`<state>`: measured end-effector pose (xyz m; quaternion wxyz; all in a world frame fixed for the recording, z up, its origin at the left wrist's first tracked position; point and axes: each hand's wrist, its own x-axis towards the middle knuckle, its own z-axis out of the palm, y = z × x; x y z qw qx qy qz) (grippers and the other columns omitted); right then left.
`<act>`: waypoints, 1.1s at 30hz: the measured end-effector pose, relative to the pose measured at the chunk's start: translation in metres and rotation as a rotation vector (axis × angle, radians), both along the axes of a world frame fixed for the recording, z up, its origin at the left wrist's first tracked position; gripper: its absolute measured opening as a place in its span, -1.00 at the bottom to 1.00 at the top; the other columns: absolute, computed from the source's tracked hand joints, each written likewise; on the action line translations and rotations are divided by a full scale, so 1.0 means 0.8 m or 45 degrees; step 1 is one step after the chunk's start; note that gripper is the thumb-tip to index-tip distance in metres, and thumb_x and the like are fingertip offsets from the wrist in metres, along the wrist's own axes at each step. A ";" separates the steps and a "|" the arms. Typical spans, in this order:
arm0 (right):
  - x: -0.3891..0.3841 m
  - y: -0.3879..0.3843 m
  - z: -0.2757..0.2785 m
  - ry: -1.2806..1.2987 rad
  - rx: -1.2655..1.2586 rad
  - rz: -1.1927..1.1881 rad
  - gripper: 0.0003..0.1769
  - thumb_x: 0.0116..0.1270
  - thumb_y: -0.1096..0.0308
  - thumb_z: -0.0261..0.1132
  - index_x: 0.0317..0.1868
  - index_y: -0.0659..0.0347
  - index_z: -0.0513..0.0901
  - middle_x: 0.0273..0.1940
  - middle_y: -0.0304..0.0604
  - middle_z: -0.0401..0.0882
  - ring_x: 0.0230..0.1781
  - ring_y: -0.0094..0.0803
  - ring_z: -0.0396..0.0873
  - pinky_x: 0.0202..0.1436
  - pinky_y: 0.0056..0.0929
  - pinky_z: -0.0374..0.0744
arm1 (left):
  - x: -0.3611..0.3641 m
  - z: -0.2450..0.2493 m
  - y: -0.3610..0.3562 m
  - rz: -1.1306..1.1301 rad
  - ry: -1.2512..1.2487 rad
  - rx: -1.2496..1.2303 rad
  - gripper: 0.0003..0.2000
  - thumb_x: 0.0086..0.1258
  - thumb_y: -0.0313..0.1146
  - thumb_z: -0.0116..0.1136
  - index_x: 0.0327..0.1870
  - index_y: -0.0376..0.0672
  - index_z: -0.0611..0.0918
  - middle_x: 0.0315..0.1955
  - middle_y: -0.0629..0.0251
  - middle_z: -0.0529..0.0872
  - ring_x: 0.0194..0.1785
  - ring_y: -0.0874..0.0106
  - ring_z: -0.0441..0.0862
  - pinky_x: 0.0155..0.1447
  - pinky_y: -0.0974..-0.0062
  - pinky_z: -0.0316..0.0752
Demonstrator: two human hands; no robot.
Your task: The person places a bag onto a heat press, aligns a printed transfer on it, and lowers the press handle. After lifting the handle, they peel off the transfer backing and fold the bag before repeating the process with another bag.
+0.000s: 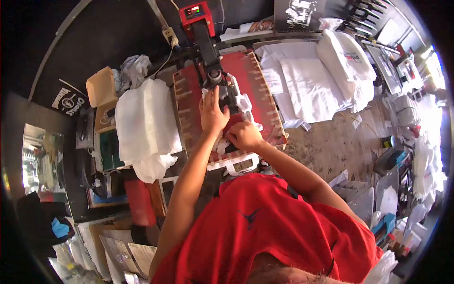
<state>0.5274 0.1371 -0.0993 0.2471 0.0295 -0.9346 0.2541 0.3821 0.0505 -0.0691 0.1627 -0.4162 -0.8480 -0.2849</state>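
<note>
A heat press with a red control box and a black arm stands in front of me. Under the arm is a large red board with strips of tape along its edges. My left hand reaches up near the press head, its fingers stretched out over the board. Lower and to the right, my right hand has its fingers curled down at the board's near part; what they grip, if anything, is hidden. Crumpled white material lies beside the press head, close to both hands.
A pile of white sheets lies left of the board, beside an open cardboard box. White cloth and a stack of folded white fabric lie on the right. A white handle sticks out at the front.
</note>
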 end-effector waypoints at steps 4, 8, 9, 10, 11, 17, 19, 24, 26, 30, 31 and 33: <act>0.005 -0.011 0.009 -0.386 0.177 -0.015 -0.59 0.38 0.06 0.19 -0.42 0.17 0.77 -0.35 -0.04 0.74 -0.26 -0.11 0.70 0.04 -0.08 0.57 | 0.003 0.004 -0.001 -0.009 -0.030 -0.032 -0.17 0.22 -0.28 0.35 0.56 -0.11 0.25 0.34 -0.02 0.47 0.46 0.07 0.39 0.54 -0.01 0.22; 0.011 -0.012 0.005 -0.296 0.136 -0.051 -0.60 0.36 0.05 0.27 -0.49 0.16 0.74 -0.49 -0.05 0.67 -0.31 -0.11 0.67 -0.01 -0.09 0.56 | 0.004 0.004 0.000 -0.019 0.009 0.031 -0.16 0.16 -0.34 0.37 0.55 -0.11 0.29 0.31 -0.10 0.51 0.40 -0.02 0.44 0.49 0.02 0.30; 0.012 -0.011 0.005 -0.296 0.136 -0.055 -0.60 0.36 0.05 0.27 -0.49 0.16 0.74 -0.49 -0.05 0.67 -0.31 -0.11 0.67 -0.01 -0.09 0.56 | 0.004 0.005 0.001 -0.023 0.010 0.032 -0.16 0.16 -0.34 0.37 0.55 -0.11 0.29 0.31 -0.10 0.51 0.40 -0.02 0.44 0.49 0.02 0.30; 0.013 -0.009 0.006 -0.255 0.098 -0.040 -0.62 0.35 0.06 0.28 -0.50 0.15 0.73 -0.49 -0.06 0.67 -0.32 -0.12 0.67 -0.02 -0.11 0.57 | 0.004 0.005 0.002 -0.021 0.016 0.041 -0.16 0.16 -0.35 0.37 0.55 -0.11 0.29 0.31 -0.10 0.51 0.40 -0.03 0.44 0.49 0.02 0.30; 0.013 -0.009 0.006 -0.215 0.058 -0.025 -0.63 0.33 0.07 0.29 -0.50 0.14 0.73 -0.49 -0.07 0.67 -0.32 -0.12 0.67 -0.03 -0.12 0.57 | 0.004 0.004 0.001 -0.018 0.021 0.049 -0.16 0.16 -0.35 0.37 0.54 -0.11 0.30 0.31 -0.10 0.51 0.40 -0.03 0.44 0.49 0.02 0.30; 0.013 -0.010 0.000 -0.134 0.053 -0.037 -0.74 0.28 0.17 0.29 -0.50 0.09 0.73 -0.47 -0.11 0.69 -0.34 -0.15 0.69 -0.06 -0.13 0.57 | 0.004 0.003 0.000 0.013 -0.063 -0.051 -0.17 0.25 -0.28 0.31 0.58 -0.08 0.23 0.40 -0.03 0.43 0.49 0.06 0.35 0.57 -0.01 0.18; 0.014 -0.011 0.000 -0.078 0.020 -0.026 -0.74 0.28 0.17 0.29 -0.50 0.09 0.73 -0.47 -0.11 0.70 -0.35 -0.15 0.69 -0.08 -0.12 0.58 | 0.003 0.001 0.000 0.015 -0.077 -0.041 -0.17 0.25 -0.28 0.31 0.58 -0.07 0.22 0.39 -0.03 0.44 0.49 0.06 0.36 0.56 -0.02 0.18; 0.012 -0.009 -0.001 -0.133 0.056 -0.041 -0.73 0.26 0.15 0.36 -0.52 0.10 0.71 -0.48 -0.13 0.67 -0.38 -0.15 0.66 -0.12 -0.14 0.57 | 0.006 0.004 -0.001 0.022 -0.042 -0.022 -0.17 0.22 -0.30 0.33 0.57 -0.10 0.24 0.34 -0.04 0.48 0.44 0.03 0.40 0.54 0.00 0.22; 0.011 -0.010 0.000 -0.080 0.053 -0.037 -0.73 0.26 0.16 0.36 -0.52 0.11 0.71 -0.48 -0.12 0.67 -0.38 -0.14 0.66 -0.13 -0.14 0.57 | 0.005 0.007 0.000 0.019 -0.031 0.000 -0.17 0.19 -0.34 0.35 0.56 -0.09 0.27 0.32 -0.03 0.49 0.42 0.02 0.42 0.50 0.02 0.27; 0.012 -0.010 0.005 -0.211 0.078 -0.021 -0.74 0.29 0.16 0.30 -0.43 0.11 0.77 -0.43 -0.09 0.72 -0.33 -0.12 0.69 -0.06 -0.14 0.57 | 0.003 0.004 -0.002 0.000 -0.038 0.017 -0.18 0.22 -0.31 0.31 0.57 -0.08 0.24 0.34 0.00 0.47 0.43 0.05 0.41 0.54 -0.03 0.23; 0.011 -0.010 0.003 -0.214 0.083 -0.002 -0.74 0.29 0.16 0.30 -0.43 0.11 0.77 -0.43 -0.09 0.72 -0.33 -0.12 0.69 -0.06 -0.14 0.57 | 0.003 0.003 -0.003 0.019 -0.041 0.022 -0.18 0.22 -0.31 0.31 0.57 -0.08 0.24 0.34 0.00 0.47 0.43 0.05 0.41 0.54 -0.03 0.23; 0.009 -0.009 0.000 -0.180 0.107 -0.044 -0.75 0.27 0.17 0.32 -0.44 0.12 0.77 -0.43 -0.10 0.72 -0.35 -0.16 0.69 -0.08 -0.15 0.57 | 0.003 0.002 -0.002 0.038 -0.071 -0.009 -0.18 0.22 -0.31 0.30 0.57 -0.07 0.25 0.34 0.01 0.47 0.42 0.06 0.42 0.53 -0.04 0.25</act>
